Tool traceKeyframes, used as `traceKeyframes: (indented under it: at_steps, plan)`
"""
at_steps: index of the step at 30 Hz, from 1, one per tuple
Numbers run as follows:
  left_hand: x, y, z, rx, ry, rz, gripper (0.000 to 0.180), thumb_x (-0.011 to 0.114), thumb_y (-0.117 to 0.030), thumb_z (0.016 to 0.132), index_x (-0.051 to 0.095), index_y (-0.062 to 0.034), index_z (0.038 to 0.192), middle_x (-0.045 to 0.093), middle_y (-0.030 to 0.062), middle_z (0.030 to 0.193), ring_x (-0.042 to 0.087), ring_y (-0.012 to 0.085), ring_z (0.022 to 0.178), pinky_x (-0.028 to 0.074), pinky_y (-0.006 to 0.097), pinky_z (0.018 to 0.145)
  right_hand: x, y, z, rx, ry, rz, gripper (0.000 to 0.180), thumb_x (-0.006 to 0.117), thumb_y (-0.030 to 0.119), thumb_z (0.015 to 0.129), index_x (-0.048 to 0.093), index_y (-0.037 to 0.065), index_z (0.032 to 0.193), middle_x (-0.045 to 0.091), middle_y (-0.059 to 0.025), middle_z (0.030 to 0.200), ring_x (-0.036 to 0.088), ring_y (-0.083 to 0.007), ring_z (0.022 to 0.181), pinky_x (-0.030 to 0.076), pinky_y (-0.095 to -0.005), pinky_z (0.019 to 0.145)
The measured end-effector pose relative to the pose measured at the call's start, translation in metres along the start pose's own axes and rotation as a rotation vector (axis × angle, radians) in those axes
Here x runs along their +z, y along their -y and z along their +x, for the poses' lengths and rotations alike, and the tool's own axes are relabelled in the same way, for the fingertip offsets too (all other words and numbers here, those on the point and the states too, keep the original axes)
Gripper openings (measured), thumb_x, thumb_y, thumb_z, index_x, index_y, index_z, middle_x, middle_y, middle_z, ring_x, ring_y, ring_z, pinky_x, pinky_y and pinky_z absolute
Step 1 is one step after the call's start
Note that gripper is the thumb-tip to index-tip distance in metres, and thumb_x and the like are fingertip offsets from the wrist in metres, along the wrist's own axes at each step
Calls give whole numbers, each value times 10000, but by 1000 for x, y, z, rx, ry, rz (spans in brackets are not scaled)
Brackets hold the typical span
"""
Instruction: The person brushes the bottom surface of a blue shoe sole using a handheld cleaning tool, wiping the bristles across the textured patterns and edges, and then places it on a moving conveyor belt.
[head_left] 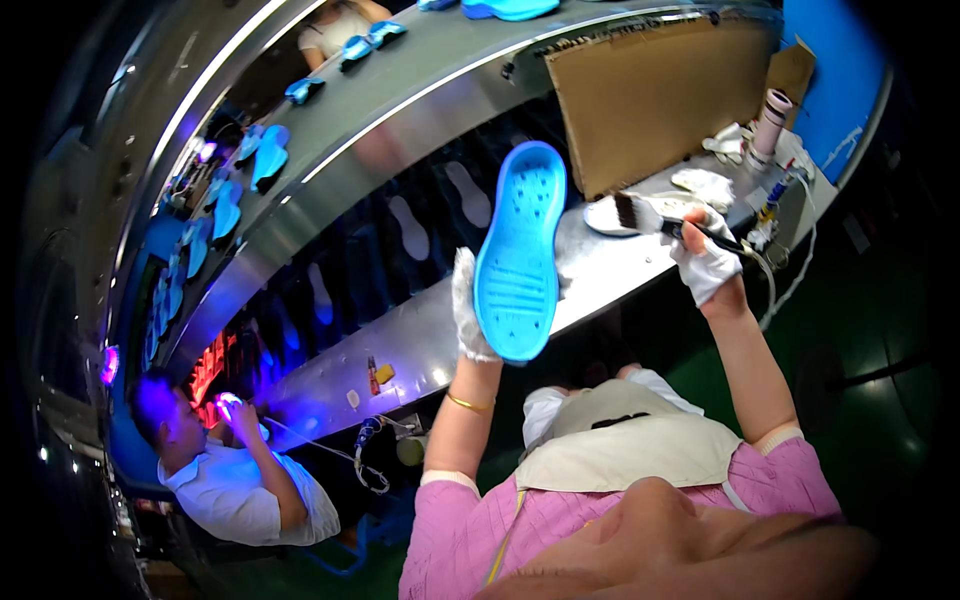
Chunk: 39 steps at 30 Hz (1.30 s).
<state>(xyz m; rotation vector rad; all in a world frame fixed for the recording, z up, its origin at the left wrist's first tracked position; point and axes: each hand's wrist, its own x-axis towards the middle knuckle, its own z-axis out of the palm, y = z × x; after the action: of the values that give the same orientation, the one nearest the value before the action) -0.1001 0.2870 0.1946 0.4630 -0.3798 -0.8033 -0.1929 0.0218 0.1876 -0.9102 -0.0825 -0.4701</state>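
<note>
- Left hand (pixel 468 312), in a white glove, grips a blue shoe sole (pixel 519 250) from behind; fingers wrapped on its left edge, sole held upright and tilted slightly right, studded face toward the camera.
- Right hand (pixel 706 255), also in a white glove, is closed on the dark handle of a flat brush (pixel 650 216); bristle end points left, toward the sole but apart from it.
- Brush head sits over a small white dish (pixel 603 216) on the metal workbench (pixel 420 340); can't tell if bristles touch the dish.
- Hands are well apart, each clamped on its own item, both raised above the bench edge.
- Brown cardboard sheet (pixel 655 95) stands behind the dish, leaning against the conveyor frame.
- White rags (pixel 705 183) and a pinkish roll (pixel 770 118) lie at the bench's far right end, near a blue wall panel.
- Conveyor belt (pixel 400 80) runs above and behind the bench, carrying more blue soles (pixel 268 155).
- Another person (pixel 235 470) in a white shirt sits lower left, hand raised to a purple-blue light.
- Gold bangle (pixel 468 404) on the left wrist; pink sleeves and a beige apron at the bottom edge.
</note>
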Motion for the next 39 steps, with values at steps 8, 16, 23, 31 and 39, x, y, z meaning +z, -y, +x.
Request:
traceKeyframes:
  at_steps: [8,16,23,31,39]
  plan:
    - [37,-203,151,386,-77,257,687,349,-539,912,362,-9,1349,524,180,1227,545,351,1069,411,451,978,14,5,-10,40,6,-224,154,613,91,859,550,55,994,594,-49,867,562,-114,750,440,-240,699]
    - [8,-291,104,365,-1492,2954,522,620,-308,776,484,-215,1271,532,47,1240,498,237,1175,418,490,930,21,10,-5,116,-83,-226,138,646,52,835,581,29,955,605,-27,834,589,-83,729,462,-201,680]
    - [-55,-400,36,117,-1258,1769,444,658,-122,761,563,-94,1194,627,147,1063,649,212,824,521,386,695,15,9,0,-631,184,-1010,205,748,-23,663,626,83,790,642,-88,848,624,-223,764,478,-293,704]
    - [15,-264,25,954,-870,2290,311,681,-298,804,653,-56,999,651,109,963,601,225,890,456,322,840,24,17,-24,-633,215,-1183,178,711,14,674,666,104,822,656,-91,820,632,-250,738,493,-312,651]
    - [76,-197,-41,1181,-85,833,424,460,-360,945,647,18,895,636,177,1025,599,213,895,538,284,720,18,3,-48,-681,385,-1214,274,760,52,624,683,122,878,627,-74,960,626,-218,767,510,-286,672]
